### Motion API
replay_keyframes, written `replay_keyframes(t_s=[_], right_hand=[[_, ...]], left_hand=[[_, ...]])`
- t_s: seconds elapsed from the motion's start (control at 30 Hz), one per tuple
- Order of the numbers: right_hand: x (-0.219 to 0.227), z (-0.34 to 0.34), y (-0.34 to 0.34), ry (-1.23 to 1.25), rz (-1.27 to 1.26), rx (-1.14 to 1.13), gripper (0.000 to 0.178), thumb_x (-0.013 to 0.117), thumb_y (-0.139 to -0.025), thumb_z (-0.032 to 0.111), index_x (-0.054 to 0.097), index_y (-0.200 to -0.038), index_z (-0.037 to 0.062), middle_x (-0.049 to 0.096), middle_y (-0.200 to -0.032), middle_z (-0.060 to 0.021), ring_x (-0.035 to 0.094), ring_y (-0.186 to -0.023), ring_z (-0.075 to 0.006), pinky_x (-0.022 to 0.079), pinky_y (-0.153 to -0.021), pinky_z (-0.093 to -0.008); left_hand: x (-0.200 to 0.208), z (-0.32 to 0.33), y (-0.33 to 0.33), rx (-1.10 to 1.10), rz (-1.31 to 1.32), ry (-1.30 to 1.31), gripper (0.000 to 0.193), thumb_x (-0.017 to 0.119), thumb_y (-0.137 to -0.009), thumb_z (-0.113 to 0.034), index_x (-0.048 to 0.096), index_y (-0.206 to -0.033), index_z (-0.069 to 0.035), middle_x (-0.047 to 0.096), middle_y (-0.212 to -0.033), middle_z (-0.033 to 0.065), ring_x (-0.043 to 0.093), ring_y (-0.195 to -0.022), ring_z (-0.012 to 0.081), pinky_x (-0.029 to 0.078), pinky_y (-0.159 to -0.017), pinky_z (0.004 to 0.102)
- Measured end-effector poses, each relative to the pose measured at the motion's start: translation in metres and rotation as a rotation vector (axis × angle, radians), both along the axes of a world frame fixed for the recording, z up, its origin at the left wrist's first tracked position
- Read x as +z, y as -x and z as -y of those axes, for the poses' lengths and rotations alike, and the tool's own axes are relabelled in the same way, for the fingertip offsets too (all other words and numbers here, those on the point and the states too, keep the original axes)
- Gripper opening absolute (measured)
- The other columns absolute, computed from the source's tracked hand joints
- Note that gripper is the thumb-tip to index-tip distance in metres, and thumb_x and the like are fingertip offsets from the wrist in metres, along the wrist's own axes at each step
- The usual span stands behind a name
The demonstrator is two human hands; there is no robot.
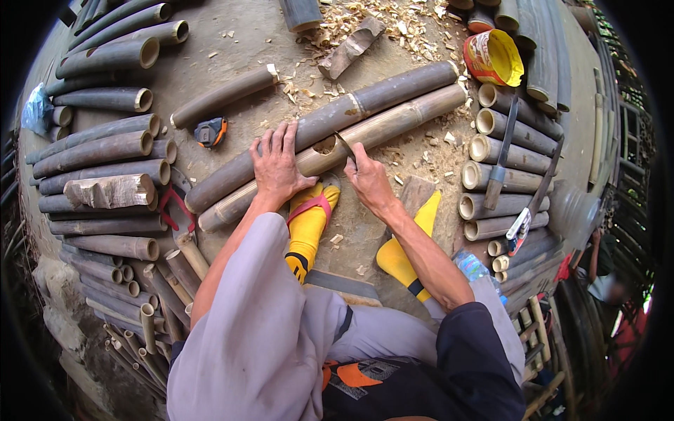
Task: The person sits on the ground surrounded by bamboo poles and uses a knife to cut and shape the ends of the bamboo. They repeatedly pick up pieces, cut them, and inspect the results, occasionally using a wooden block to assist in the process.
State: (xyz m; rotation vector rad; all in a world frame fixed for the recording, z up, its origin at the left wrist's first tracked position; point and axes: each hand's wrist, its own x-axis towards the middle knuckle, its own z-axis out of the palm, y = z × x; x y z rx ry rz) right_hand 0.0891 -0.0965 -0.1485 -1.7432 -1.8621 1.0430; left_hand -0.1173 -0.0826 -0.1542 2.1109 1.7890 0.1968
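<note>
While left hand [275,163] presses flat on two bamboo poles [330,140], right hand [366,179] grips one knife [345,146].

Left hand [277,167]: palm down, fingers spread and extended forward, wrist straight, pressing flat. Left forearm enters from the lower edge, covered by a loose grey sleeve to the wrist. Right hand [366,179]: fingers curled closed in a tight grip, knuckles up. Right forearm bare, angled inward from the lower right, dark sleeve at the elbow.
</note>
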Motion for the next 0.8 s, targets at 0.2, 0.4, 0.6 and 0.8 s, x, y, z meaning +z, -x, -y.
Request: replay_keyframes(t_s=[0.2, 0.4, 0.6, 0.8], right_hand=[[0.009, -0.002, 0.001, 0.104, 0.011, -0.005, 0.017, 0.054, -0.086, 0.007, 0.041, -0.096, 0.0023, 0.059, -0.067, -0.0285, 0.058, -0.070, -0.0500, 0.044, -0.058, -0.0566], [0.024, -0.003, -0.019, 0.046, -0.033, -0.049, 0.019, 0.056, -0.087, 0.009, 0.041, -0.096, 0.0023, 0.058, -0.069, -0.0296, 0.059, -0.071, -0.0493, 0.044, -0.057, -0.0556], [0.076, -0.052, -0.092, -0.170, 0.001, -0.293, 0.015, 0.051, -0.091, 0.012, 0.046, -0.097, -0.0011, 0.063, -0.071, -0.0180, 0.064, -0.061, -0.0328, 0.053, -0.054, -0.0464], [0.090, -0.071, -0.259, -0.476, 0.539, -0.624, 0.046, 0.053, -0.088, 0.024, 0.051, -0.123, -0.0049, 0.063, -0.106, -0.0277, 0.062, -0.098, -0.0400, 0.048, -0.090, -0.0462]], left_hand=[[0.004, -0.001, 0.002, -0.021, -0.025, 0.009, 0.127, 0.088, -0.036, -0.047, 0.031, -0.144, -0.013, 0.042, -0.137, 0.0057, 0.039, -0.127, 0.0267, 0.025, -0.106, 0.0471], [0.010, -0.006, -0.003, -0.031, -0.057, 0.007, 0.128, 0.088, -0.036, -0.047, 0.031, -0.145, -0.012, 0.042, -0.138, 0.0072, 0.040, -0.127, 0.0274, 0.026, -0.106, 0.0456], [0.008, -0.001, -0.005, -0.031, -0.049, -0.009, 0.125, 0.089, -0.038, -0.044, 0.031, -0.144, -0.011, 0.044, -0.138, 0.0072, 0.040, -0.127, 0.0275, 0.026, -0.108, 0.0446], [0.008, -0.002, -0.007, -0.029, -0.060, -0.002, 0.125, 0.089, -0.039, -0.043, 0.031, -0.145, -0.011, 0.043, -0.138, 0.0079, 0.039, -0.129, 0.0274, 0.025, -0.108, 0.0448]])
